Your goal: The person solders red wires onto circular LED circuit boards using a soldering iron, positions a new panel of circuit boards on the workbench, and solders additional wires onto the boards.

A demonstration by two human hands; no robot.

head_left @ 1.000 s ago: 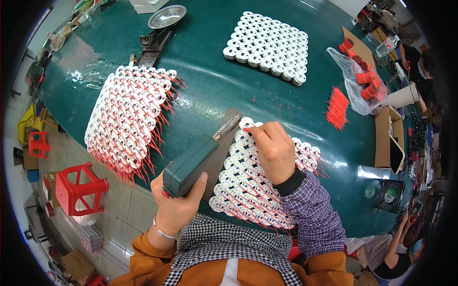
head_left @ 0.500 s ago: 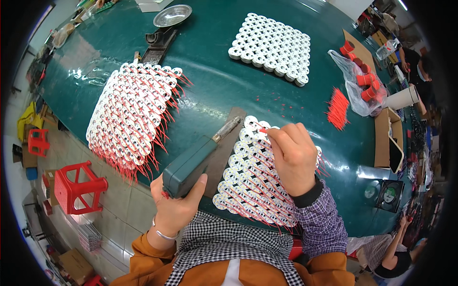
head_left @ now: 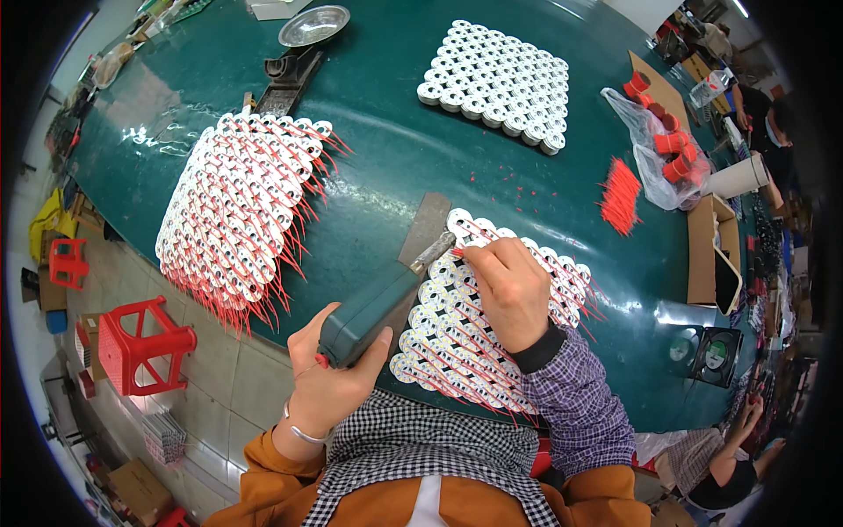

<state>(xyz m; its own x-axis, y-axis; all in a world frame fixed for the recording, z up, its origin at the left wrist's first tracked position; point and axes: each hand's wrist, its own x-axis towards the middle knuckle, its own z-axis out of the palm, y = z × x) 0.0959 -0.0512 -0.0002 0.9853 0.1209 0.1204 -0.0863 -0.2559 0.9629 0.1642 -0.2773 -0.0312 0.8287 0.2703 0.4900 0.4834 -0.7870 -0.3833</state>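
My left hand (head_left: 338, 379) is wrapped round the handle of a dark green soldering gun (head_left: 369, 314). Its metal tip reaches the upper left edge of a panel of round white LED discs (head_left: 435, 338) lying before me. Red wires slant across many of these discs. Beside the tip, my right hand (head_left: 511, 290) pinches a short red wire (head_left: 457, 252) between thumb and forefinger, over the discs. Whether tip and wire touch is too small to tell. A flat brown-grey plate (head_left: 425, 227) lies partly under the gun and next to the panel.
A wired batch of discs (head_left: 233, 220) covers the table's left; bare discs (head_left: 499, 81) sit at the far side. To the right are cut red wires (head_left: 621, 198), red spools (head_left: 674, 143) in a plastic bag and a cardboard box (head_left: 705, 250). A scale with a metal pan (head_left: 313, 26) stands far left.
The soldering gun has swung right, its tip moving from the plate to the discs' edge. My right hand has shifted left, bringing the pinched wire close to the tip.
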